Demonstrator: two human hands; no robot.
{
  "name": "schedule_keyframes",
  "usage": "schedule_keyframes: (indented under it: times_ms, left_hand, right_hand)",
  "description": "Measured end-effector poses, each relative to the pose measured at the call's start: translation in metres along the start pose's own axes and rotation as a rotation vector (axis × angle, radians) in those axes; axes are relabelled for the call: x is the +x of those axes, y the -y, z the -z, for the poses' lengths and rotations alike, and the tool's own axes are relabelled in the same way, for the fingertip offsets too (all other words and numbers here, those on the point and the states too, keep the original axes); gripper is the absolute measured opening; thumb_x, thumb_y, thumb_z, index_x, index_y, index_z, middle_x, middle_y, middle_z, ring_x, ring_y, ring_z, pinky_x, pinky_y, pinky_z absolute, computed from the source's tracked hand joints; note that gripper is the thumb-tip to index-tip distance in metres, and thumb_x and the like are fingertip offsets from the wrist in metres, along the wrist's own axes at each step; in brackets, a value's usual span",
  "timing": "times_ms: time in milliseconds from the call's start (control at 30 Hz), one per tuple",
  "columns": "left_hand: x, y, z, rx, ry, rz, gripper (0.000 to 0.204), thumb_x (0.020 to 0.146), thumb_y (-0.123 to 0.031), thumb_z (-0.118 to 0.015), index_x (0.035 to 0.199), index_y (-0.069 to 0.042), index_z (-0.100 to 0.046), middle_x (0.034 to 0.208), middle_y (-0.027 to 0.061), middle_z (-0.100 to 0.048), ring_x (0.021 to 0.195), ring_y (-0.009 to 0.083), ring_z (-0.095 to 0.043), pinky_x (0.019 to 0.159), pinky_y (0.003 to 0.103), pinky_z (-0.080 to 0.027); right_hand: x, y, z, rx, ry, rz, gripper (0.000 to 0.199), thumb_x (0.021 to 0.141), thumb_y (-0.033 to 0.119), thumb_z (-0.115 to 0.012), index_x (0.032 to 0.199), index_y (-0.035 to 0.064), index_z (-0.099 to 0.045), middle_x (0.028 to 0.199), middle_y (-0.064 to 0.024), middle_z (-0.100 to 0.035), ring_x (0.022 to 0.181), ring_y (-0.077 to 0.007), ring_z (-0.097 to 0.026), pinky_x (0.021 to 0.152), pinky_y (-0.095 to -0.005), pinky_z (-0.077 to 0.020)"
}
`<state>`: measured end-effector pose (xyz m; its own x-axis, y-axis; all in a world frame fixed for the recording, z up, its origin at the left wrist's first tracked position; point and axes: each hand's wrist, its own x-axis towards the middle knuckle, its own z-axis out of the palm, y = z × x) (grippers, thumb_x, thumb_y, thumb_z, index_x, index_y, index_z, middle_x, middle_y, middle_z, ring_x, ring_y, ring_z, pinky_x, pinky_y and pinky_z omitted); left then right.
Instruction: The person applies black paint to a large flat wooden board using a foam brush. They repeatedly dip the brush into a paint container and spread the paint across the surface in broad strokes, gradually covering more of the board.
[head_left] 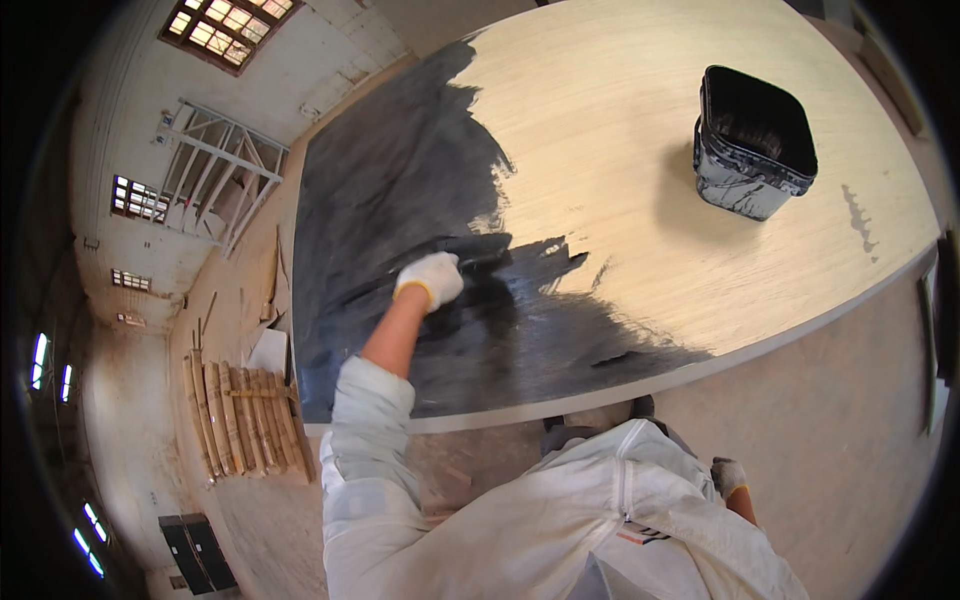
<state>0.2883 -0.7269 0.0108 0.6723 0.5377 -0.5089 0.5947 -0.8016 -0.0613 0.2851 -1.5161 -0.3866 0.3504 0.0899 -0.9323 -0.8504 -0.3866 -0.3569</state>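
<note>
A large pale wooden-looking board (610,150) lies in front of me, its left part coated in black paint (380,190) with a ragged edge. My left hand (432,280), in a white glove with a yellow cuff, is closed around a flat, black, paint-covered tool (478,250). The tool is over the wet black area near its ragged border; whether it is a brush or a scraper I cannot make out. My right hand (732,476), in a soiled glove, hangs low by my right side, away from the board. Its fingers are too small and partly hidden to read.
A paint-smeared square bucket (750,195), black inside, stands on the board's unpainted right part. Bundled bamboo-like poles (245,420) lie on the floor at left, below a white metal frame (225,170) by the wall. The board's near edge (560,405) runs before my body.
</note>
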Motion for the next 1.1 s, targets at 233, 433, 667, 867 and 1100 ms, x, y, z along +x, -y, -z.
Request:
schedule_keyframes:
  times_ms: [233, 433, 667, 867, 1100]
  left_hand:
    - [0.054, 0.005, -0.018, 0.026, -0.068, 0.132, 0.040, 0.097, -0.021, -0.057, 0.127, -0.008, -0.079, 0.134, 0.0215, -0.075, 0.127, 0.0409, -0.071, 0.109, 0.048, -0.056]
    - [0.043, 0.001, -0.001, 0.093, 0.022, 0.146, 0.043, 0.096, -0.021, -0.058, 0.133, -0.011, -0.077, 0.140, 0.0185, -0.073, 0.130, 0.0377, -0.070, 0.111, 0.046, -0.055]
    - [0.002, -0.052, 0.011, 0.181, 0.060, -0.043, 0.045, 0.100, -0.026, -0.057, 0.140, -0.013, -0.072, 0.134, 0.0171, -0.076, 0.127, 0.0387, -0.071, 0.107, 0.049, -0.056]
    - [0.009, -0.049, 0.019, 0.260, 0.097, -0.045, 0.046, 0.102, -0.033, -0.059, 0.146, -0.022, -0.069, 0.134, 0.0161, -0.075, 0.125, 0.0388, -0.071, 0.105, 0.049, -0.056]
    - [-0.009, -0.048, 0.019, 0.278, 0.111, -0.121, 0.053, 0.103, -0.033, -0.063, 0.156, -0.029, -0.061, 0.135, 0.0152, -0.075, 0.123, 0.0384, -0.071, 0.104, 0.048, -0.057]
  right_hand:
    - [-0.007, 0.126, 0.015, 0.048, -0.298, 0.260, 0.064, 0.095, 0.003, -0.067, 0.158, -0.0006, -0.054, 0.087, -0.0087, -0.075, 0.062, -0.0164, -0.066, 0.051, -0.0332, -0.0510]
    - [0.005, 0.280, 0.051, -0.010, -1.069, 0.985, 0.066, 0.109, 0.029, -0.061, 0.163, -0.0050, -0.045, 0.139, -0.0234, -0.070, 0.124, -0.0337, -0.069, 0.106, -0.0414, -0.0533]
    - [-0.049, 0.423, -0.017, -0.443, -1.363, 0.572, 0.071, 0.108, 0.045, -0.056, 0.170, 0.0146, -0.038, 0.167, -0.0233, -0.046, 0.149, -0.0450, -0.047, 0.120, -0.0558, -0.0432]
    - [-0.030, 0.416, -0.021, -0.567, -1.406, 0.539, 0.074, 0.106, 0.052, -0.057, 0.170, 0.0209, -0.039, 0.170, -0.0209, -0.044, 0.149, -0.0482, -0.045, 0.120, -0.0592, -0.0425]
    - [-0.036, 0.420, -0.026, -0.584, -1.417, 0.513, 0.074, 0.104, 0.050, -0.060, 0.169, 0.0221, -0.041, 0.172, -0.0208, -0.042, 0.151, -0.0481, -0.043, 0.119, -0.0594, -0.0425]
